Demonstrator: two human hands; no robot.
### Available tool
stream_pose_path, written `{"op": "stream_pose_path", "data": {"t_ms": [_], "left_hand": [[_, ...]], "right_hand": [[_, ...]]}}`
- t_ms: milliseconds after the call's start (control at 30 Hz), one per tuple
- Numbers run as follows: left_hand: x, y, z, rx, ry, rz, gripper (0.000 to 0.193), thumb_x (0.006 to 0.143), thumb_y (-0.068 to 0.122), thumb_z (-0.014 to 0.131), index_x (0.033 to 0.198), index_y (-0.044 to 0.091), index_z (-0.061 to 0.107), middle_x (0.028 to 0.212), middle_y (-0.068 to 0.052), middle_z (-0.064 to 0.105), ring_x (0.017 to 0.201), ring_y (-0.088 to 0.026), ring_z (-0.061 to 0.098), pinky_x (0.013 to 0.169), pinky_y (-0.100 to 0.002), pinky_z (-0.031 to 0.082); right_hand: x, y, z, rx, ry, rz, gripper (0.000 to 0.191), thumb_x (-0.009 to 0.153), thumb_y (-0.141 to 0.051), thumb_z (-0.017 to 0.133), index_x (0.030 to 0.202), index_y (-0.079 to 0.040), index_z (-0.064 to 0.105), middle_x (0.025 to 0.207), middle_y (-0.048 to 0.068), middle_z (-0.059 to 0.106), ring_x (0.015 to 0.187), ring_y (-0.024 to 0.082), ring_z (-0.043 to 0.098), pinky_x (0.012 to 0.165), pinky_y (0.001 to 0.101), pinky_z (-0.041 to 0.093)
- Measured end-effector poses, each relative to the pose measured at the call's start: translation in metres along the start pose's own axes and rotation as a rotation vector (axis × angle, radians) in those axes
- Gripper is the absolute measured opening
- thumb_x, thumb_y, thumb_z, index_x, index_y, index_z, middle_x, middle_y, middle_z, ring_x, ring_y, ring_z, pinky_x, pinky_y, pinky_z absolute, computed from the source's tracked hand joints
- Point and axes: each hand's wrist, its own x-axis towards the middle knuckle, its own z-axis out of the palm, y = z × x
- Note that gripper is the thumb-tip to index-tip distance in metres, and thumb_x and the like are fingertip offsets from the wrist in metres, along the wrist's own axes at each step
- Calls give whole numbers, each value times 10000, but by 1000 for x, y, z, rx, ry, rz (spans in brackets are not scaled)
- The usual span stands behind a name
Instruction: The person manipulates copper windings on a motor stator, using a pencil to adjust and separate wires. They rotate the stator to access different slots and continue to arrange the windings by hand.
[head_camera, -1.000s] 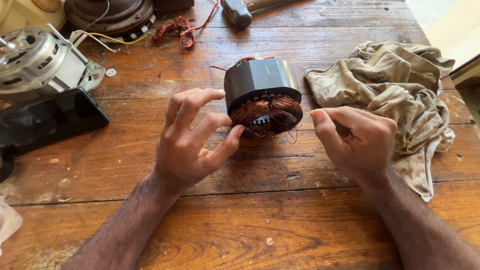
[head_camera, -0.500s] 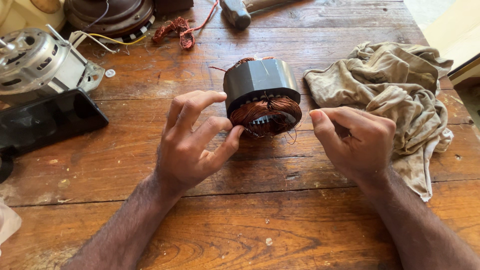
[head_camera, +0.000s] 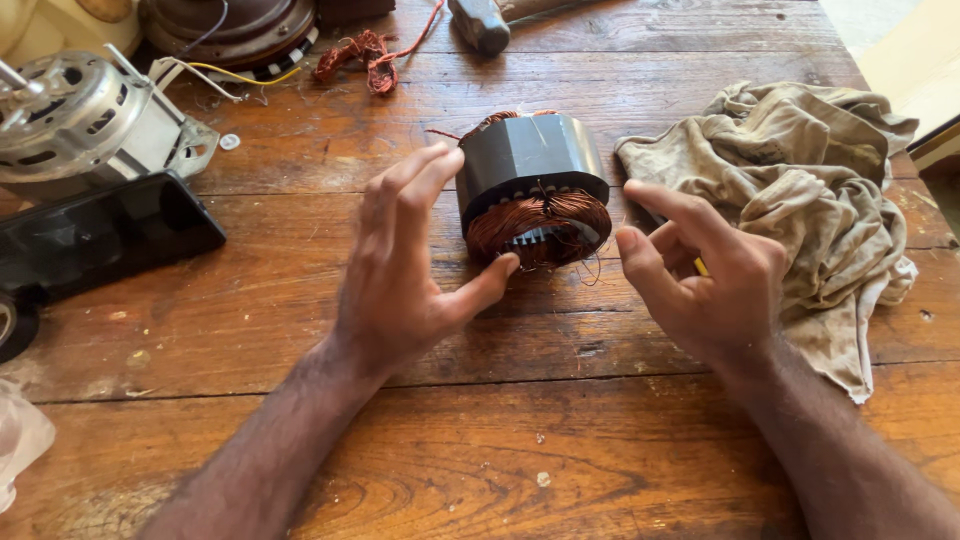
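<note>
Wooden table (head_camera: 300, 300), hands (head_camera: 400, 270) flanking stator (head_camera: 530, 160)

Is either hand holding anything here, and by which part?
Left hand touches the motor stator, thumb on its copper winding. Right hand is open, apart.

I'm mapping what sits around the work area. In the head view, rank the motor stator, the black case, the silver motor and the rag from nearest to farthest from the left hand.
From the left hand:
1. Motor stator, touching its fingers, just right.
2. Black case, left.
3. Rag, right, beyond the right hand, and silver motor, far upper left: too close to call.
</note>
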Motion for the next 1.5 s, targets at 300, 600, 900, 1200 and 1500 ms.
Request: {"op": "stream_pose_path", "data": {"t_ms": [300, 600, 900, 1200, 1500], "left_hand": [[-1, 5, 1, -50, -121, -121, 856, 974, 385, 771, 1608, 128, 257, 1603, -215, 422, 1462, -363, 497, 1245, -571, 411], [-6, 3, 5, -67, -148, -115, 928, 965, 423, 799, 1613, 132, 202, 1608, -230, 374, 1443, -365, 493, 1241, -609, 380], [-12, -1, 9, -47, -141, -98, 920, 976, 509, 794, 1616, 133, 250, 1600, -221, 383, 1463, -361, 479, 1237, -576, 439], [-8, -14, 10, -425, -165, -234, 778, 1058, 549, 622, 1581, 89, 272, 1568, -243, 454, 1539, -390, 457, 1248, -626, 417], [-3, -14, -15, -582, -68, -346, 362, 1027, 373, 686, 1179, 57, 595, 1025, -136, 730, 985, -184, 765, 909, -418, 712]], "right_hand": [[1, -9, 10, 30, -41, -68, 554, 910, -141, 813, 1394, -23, 571, 1072, 149, 692, 770, 127, 719, 530, 221, 581], [-2, 3, 16, 26, -72, -89, 550, 970, -162, 812, 1438, -42, 550, 1129, 165, 690, 787, 136, 726, 516, 215, 602], [1, 9, 13, -50, -55, -116, 469, 1049, -120, 802, 1464, -65, 593, 1154, 169, 680, 806, 141, 730, 573, 227, 636], [-6, 22, 5, -16, 77, -225, 196, 1045, -55, 766, 1226, -25, 699, 970, 101, 640, 695, 76, 617, 493, 191, 522], [-16, 8, -12, -41, 85, -288, 152, 1017, -168, 698, 1063, -32, 747, 627, 9, 648, 470, 31, 546, 406, 218, 412]]}}
